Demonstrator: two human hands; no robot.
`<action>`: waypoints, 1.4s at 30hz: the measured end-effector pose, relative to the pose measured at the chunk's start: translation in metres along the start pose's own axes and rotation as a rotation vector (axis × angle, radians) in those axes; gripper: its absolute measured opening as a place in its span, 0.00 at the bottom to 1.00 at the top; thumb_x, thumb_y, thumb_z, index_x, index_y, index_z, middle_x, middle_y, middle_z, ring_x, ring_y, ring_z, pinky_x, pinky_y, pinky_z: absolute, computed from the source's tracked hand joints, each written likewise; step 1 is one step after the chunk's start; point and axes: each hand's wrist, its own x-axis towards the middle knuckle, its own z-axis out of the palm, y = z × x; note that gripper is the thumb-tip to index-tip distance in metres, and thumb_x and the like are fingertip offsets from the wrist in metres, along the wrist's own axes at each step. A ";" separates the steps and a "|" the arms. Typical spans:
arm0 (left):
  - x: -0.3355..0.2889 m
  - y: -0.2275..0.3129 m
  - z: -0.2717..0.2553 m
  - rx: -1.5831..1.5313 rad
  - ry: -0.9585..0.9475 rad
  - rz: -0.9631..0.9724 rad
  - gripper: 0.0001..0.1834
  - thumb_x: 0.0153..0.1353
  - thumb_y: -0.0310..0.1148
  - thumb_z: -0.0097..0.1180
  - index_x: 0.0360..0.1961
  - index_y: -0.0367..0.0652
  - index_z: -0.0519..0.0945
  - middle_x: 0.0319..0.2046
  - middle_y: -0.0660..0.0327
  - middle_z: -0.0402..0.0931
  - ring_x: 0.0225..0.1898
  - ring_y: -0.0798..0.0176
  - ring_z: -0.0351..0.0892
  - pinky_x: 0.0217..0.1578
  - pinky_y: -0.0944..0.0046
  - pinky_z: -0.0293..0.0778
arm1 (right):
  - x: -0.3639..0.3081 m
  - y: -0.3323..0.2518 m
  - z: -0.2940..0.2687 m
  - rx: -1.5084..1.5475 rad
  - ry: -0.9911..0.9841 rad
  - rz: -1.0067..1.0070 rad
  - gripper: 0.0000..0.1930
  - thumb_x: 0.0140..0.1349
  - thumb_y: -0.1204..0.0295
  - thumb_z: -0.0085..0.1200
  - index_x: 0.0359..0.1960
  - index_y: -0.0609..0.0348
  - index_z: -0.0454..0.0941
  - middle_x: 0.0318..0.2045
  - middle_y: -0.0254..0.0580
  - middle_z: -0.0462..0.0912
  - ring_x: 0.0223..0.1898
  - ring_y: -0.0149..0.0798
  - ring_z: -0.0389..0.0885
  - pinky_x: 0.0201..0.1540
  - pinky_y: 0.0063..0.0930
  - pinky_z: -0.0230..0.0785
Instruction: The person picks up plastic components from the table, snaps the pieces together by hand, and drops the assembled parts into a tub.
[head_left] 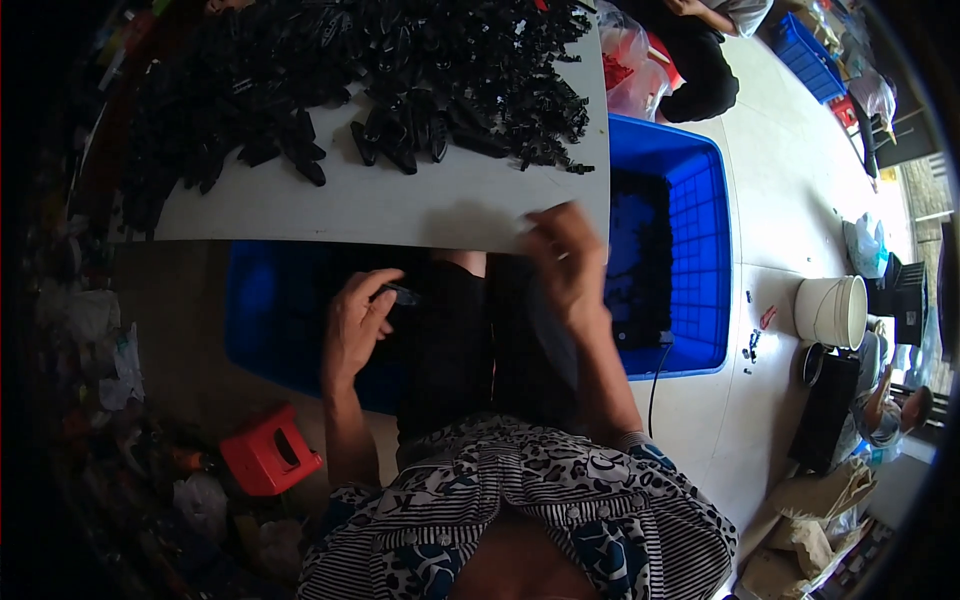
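Observation:
My left hand [357,325] is over my lap, below the table's front edge. Its thumb and fingers are closed on a small dark plastic piece [404,295] that sticks out to the right. My right hand [572,262] is raised by the table's front right corner, its fingers curled and smeared by motion. Whether anything is in it cannot be made out. On the white table [400,215] lie a heap of elongated, pointed black plastic parts [400,130] and, farther right, a pile of smaller black clip-like pieces [550,110].
A blue crate [700,260] holding dark pieces stands right of the table; another blue crate [250,310] is under it. A red stool [268,450] is at the left. A white bucket [830,312] and scattered pieces [752,345] are on the floor. Another person [700,60] sits far right.

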 end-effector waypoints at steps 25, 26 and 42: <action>0.135 0.013 0.004 0.393 0.561 0.478 0.13 0.54 0.23 0.60 0.43 0.37 0.80 0.49 0.52 0.74 0.51 0.50 0.73 0.49 0.57 0.72 | 0.007 0.010 0.004 0.338 0.103 0.069 0.03 0.59 0.82 0.54 0.31 0.65 0.80 0.28 0.33 0.78 0.23 0.24 0.74 0.25 0.16 0.65; 0.134 0.012 0.004 0.366 0.581 0.479 0.14 0.52 0.21 0.61 0.42 0.36 0.81 0.49 0.53 0.75 0.49 0.50 0.74 0.48 0.58 0.73 | 0.005 0.006 0.008 0.479 0.099 0.154 0.03 0.59 0.83 0.54 0.32 0.65 0.80 0.28 0.34 0.79 0.23 0.24 0.75 0.25 0.16 0.66; 0.125 0.012 0.001 -0.284 0.757 0.507 0.08 0.56 0.20 0.59 0.37 0.37 0.79 0.34 0.60 0.78 0.37 0.67 0.77 0.38 0.70 0.74 | -0.005 0.004 0.023 0.905 0.072 0.373 0.06 0.59 0.82 0.55 0.37 0.69 0.77 0.29 0.49 0.82 0.26 0.37 0.83 0.30 0.27 0.80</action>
